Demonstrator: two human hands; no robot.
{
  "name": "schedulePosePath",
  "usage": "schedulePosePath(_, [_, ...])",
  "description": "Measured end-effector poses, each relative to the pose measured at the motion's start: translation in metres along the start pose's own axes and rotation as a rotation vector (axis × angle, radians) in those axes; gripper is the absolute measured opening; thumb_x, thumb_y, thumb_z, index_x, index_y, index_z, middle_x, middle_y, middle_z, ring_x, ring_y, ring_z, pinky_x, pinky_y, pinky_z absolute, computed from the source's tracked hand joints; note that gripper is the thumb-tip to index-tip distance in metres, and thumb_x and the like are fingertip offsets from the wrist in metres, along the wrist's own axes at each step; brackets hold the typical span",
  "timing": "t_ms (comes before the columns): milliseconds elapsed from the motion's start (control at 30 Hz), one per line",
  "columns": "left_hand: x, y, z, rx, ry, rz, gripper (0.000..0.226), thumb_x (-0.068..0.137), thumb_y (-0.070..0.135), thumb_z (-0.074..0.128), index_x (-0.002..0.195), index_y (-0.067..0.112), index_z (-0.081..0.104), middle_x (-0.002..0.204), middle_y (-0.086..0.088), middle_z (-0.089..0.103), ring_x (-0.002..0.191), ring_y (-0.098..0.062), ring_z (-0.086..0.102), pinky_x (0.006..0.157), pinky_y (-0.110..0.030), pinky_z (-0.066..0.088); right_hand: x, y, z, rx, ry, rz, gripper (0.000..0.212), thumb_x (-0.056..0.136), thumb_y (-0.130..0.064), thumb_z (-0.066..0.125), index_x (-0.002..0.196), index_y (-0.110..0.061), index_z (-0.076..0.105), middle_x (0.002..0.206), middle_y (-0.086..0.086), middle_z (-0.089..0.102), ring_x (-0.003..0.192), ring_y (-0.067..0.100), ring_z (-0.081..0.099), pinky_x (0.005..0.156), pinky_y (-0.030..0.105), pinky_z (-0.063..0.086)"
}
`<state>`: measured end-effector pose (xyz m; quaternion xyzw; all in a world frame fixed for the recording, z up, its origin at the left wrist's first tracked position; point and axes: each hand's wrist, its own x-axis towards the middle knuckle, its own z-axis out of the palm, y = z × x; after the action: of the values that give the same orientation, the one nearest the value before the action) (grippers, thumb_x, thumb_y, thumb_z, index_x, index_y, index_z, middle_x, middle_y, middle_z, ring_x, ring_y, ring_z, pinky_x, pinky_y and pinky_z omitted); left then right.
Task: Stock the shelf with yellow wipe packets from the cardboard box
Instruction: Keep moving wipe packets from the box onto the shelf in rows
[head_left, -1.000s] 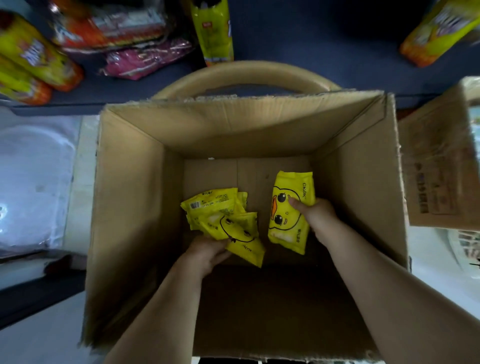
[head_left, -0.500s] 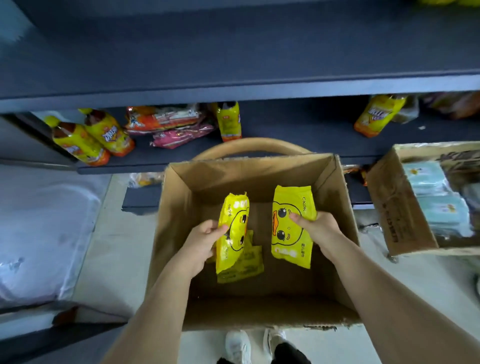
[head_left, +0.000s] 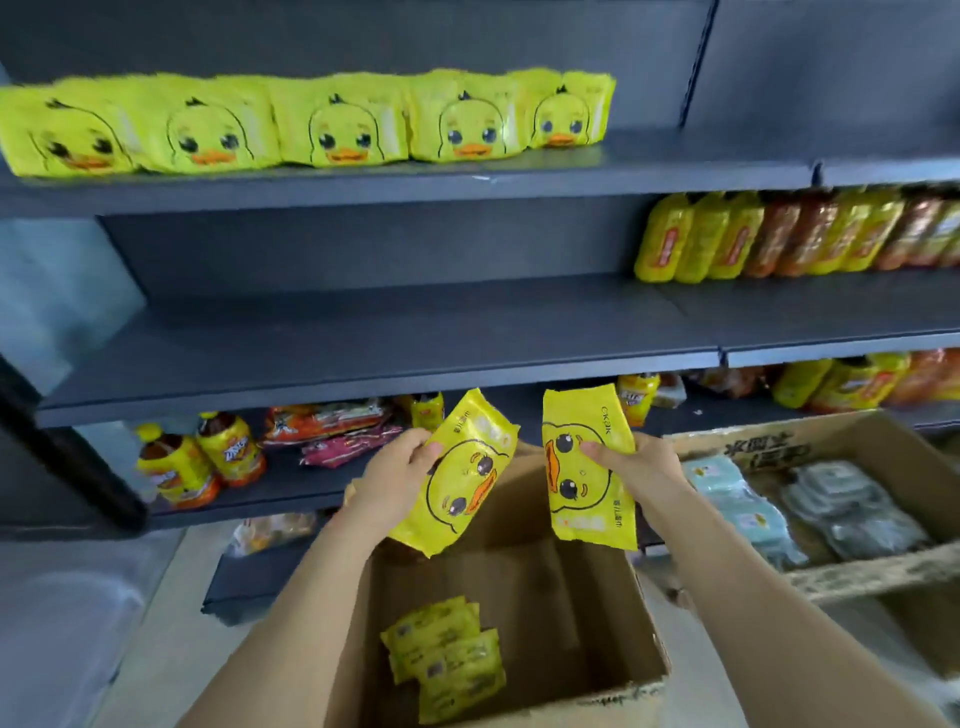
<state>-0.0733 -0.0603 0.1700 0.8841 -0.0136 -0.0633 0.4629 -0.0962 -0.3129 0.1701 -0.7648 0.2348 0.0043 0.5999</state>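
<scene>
You held a yellow wipe packet in each hand above the open cardboard box (head_left: 602, 623), facing the dark shelving. Your left hand (head_left: 400, 470) pinched the left packet (head_left: 467, 483) at its upper left edge, thumb on the printed face, and the packet leaned with its top toward the right. Your right hand (head_left: 636, 462) gripped the right packet (head_left: 584, 483) along its right edge, thumb across the front; its long axis was close to upright and the duck lay on its side. A few loose packets (head_left: 447, 660) lay backs-up on the box floor. The row of stocked packets (head_left: 332, 124) stood on the top shelf (head_left: 649, 169), well above both hands, ducks upright, with bare shelf just beyond the row's right end. That gap sat almost straight above your right hand, the nearer of the two. The right packet therefore looked likelier to go up first, probably after a quarter turn to match the row. A second box (head_left: 857, 577) of pale blue packs stood to the right.
</scene>
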Motion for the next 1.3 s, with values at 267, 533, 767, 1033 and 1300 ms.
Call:
schedulePosePath(267, [0.027,0.110,-0.053,0.119,0.078,0.261,0.010,0.094,0.025,0.052,0.090,0.023,0.060,0.087,0.013,0.061,0.084,-0.006,0.056,0.066,-0.015,0.038,0.007,-0.105,-0.046,0.065,0.124,-0.174,0.021,0.077,-0.034,0.075,0.084,-0.016,0.068,0.086,0.009,0.072,0.082,0.030,0.069,0.082,0.048,0.055])
schedulePosePath(533, [0.081,0.208,-0.076,0.276,0.147,0.387,0.016,0.095,0.028,0.051,0.102,0.020,0.062,0.096,0.011,0.060,0.092,-0.004,0.054,0.069,-0.013,0.039,0.078,-0.214,-0.108,-0.129,0.133,-0.437,0.028,0.078,-0.038,0.074,0.082,-0.012,0.068,0.085,0.012,0.072,0.081,0.030,0.069,0.080,0.045,0.056])
schedulePosePath(767, [0.150,0.283,-0.077,0.306,0.185,0.381,0.009,0.093,0.028,0.054,0.092,0.026,0.062,0.104,0.008,0.065,0.100,-0.010,0.059,0.091,-0.029,0.045,0.178,-0.314,-0.139,-0.408,0.001,-0.633,0.037,0.078,-0.040,0.073,0.090,-0.006,0.067,0.085,0.010,0.070,0.075,0.025,0.066,0.071,0.035,0.053])
schedulePosePath(1033, [0.215,0.321,-0.083,0.399,0.214,0.394,0.011,0.091,0.030,0.057,0.081,0.034,0.058,0.096,0.009,0.066,0.094,-0.007,0.060,0.088,-0.028,0.048,0.274,-0.386,-0.095,-0.987,-0.123,-0.898,0.025,0.083,-0.043,0.067,0.083,-0.021,0.055,0.087,-0.002,0.057,0.092,0.023,0.054,0.063,0.027,0.042])
schedulePosePath(1300, [0.251,0.325,-0.098,0.494,0.174,0.366,0.008,0.091,0.031,0.056,0.084,0.033,0.060,0.093,0.009,0.068,0.088,-0.002,0.062,0.081,-0.022,0.048,0.341,-0.379,-0.038,-1.199,-0.049,-1.060,0.039,0.086,-0.043,0.062,0.106,-0.009,0.061,0.108,0.007,0.059,0.110,0.024,0.045,0.082,0.034,0.040])
